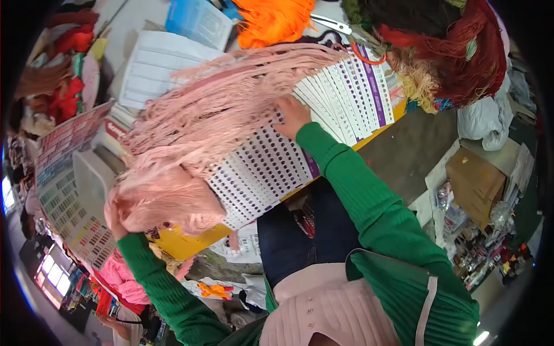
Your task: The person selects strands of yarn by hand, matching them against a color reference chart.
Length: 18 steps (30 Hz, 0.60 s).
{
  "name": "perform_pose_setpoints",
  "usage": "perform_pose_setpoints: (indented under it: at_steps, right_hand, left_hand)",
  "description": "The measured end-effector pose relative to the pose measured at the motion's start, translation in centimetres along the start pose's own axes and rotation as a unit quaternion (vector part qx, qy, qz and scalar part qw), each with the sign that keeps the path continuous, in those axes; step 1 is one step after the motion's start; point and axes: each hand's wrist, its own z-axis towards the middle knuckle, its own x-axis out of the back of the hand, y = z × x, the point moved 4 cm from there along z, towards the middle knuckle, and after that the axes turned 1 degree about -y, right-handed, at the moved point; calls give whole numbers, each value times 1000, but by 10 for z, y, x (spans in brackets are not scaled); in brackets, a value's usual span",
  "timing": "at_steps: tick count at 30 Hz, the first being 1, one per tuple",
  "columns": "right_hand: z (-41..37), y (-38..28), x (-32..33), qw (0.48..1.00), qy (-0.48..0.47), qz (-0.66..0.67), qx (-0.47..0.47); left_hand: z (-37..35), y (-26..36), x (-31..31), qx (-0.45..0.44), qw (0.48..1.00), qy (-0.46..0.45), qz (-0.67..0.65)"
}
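A thick bundle of pale pink thread [167,199] hangs over the front left of the table, and my left hand [117,224] is closed around its left side, most of the fingers hidden by the strands. My right hand [293,117] lies on the white punched cards [262,158], thumb and fingers apart, the fingertips at the edge of the pink strands [231,86]. Rows of dark holes run along these cards, which have purple ends. More white cards [340,92] are fanned out to the right of this hand, with pink strands running from their far ends.
Scissors [332,24] with an orange handle lie at the back, near orange yarn [271,20] and dark red thread [476,57]. Printed sheets [167,63] lie behind the pink strands. Colour charts [75,202] stand at left. A cardboard box [476,181] is at right.
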Motion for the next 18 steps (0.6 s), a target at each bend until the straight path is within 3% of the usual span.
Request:
perform_pose_setpoints:
  at_steps: [1,2,4,7,9,13,14,16,18]
  right_hand:
    - [1,0,2,1000,-26,-6,-7]
    - [1,0,3,998,-60,4,-14]
    - [-6,-3,9,994,-69,76,29]
    - [-36,-17,25,987,-25,135,83]
    - [-65,-43,42,981,-40,180,57]
    - [-112,-116,76,953,-123,276,-10]
    - [-123,-137,78,905,-127,403,-42]
    - [-141,-188,93,868,-141,474,-31]
    - [-153,-233,102,842,-238,483,-30]
  left_hand:
    - [-21,30,-9,10,1000,13,13]
    - [-44,65,-35,-5,995,-97,-37]
    - [-89,92,-69,-24,975,-203,-84]
    - [-147,68,-98,112,913,-270,-285]
    - [-186,58,-119,201,830,-310,-417]
    - [-195,74,-151,214,852,-244,-410]
    - [-196,77,-151,187,847,-259,-426]
    - [-203,92,-150,138,856,-225,-445]
    - [-208,95,-143,140,852,-205,-461]
